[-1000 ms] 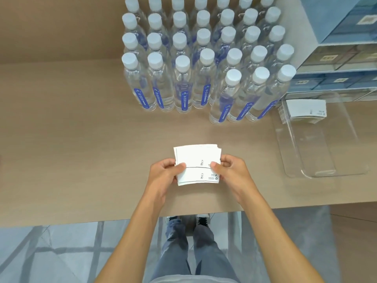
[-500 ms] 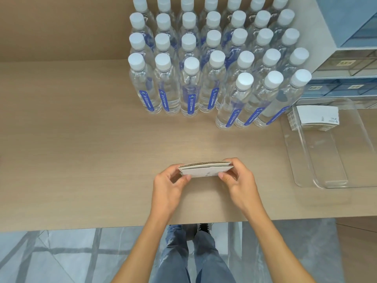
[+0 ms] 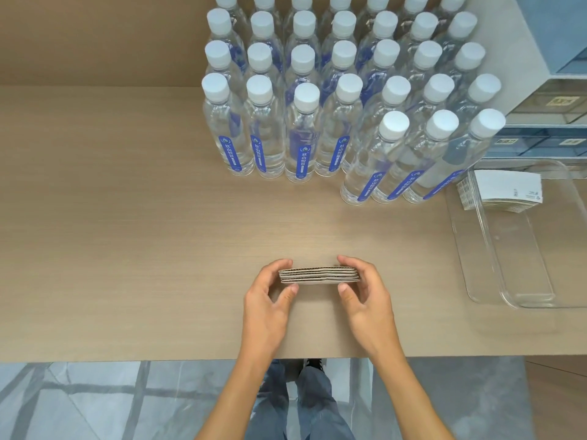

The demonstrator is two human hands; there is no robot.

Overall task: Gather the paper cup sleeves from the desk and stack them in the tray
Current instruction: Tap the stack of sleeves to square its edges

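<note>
A small stack of flat white paper cup sleeves (image 3: 318,275) stands on its long edge on the wooden desk, near the front edge. My left hand (image 3: 270,300) grips its left end and my right hand (image 3: 362,296) grips its right end. At the right of the desk lies a clear plastic tray (image 3: 514,268). Its far end holds another pile of white sleeves (image 3: 505,191) lying flat.
Several rows of clear water bottles (image 3: 343,100) with white caps and blue labels stand at the back of the desk, close to the tray's far left corner. Blue and clear drawer units (image 3: 552,122) stand behind the tray. The desk's front edge (image 3: 158,359) runs just below my hands.
The sleeves lay flat and fanned between my hands a second ago. I have tipped them up on edge and squared them into a tight stack on the desk.
</note>
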